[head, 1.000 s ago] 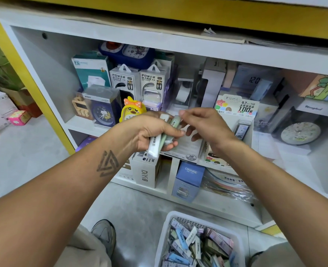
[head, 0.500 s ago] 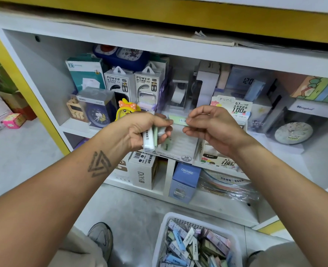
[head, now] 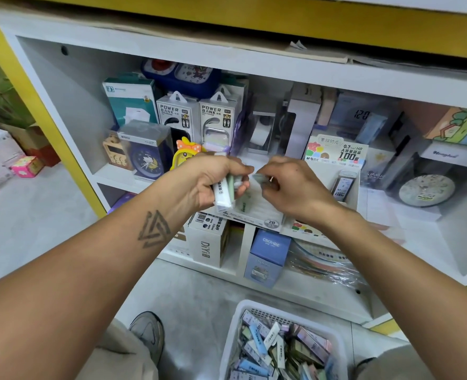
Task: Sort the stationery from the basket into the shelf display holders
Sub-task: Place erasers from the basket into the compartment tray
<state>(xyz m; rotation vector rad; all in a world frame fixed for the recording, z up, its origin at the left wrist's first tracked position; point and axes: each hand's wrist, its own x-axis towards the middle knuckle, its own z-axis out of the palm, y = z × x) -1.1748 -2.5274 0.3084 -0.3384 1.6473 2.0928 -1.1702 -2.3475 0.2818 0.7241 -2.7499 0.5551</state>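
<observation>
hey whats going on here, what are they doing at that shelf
A person is stocking a shop shelf from a white basket of small stationery boxes on the floor. The left hand grips a few slim boxes, white and green. The right hand pinches one green box beside them, above the display holder marked 2B. The basket is still quite full.
</observation>
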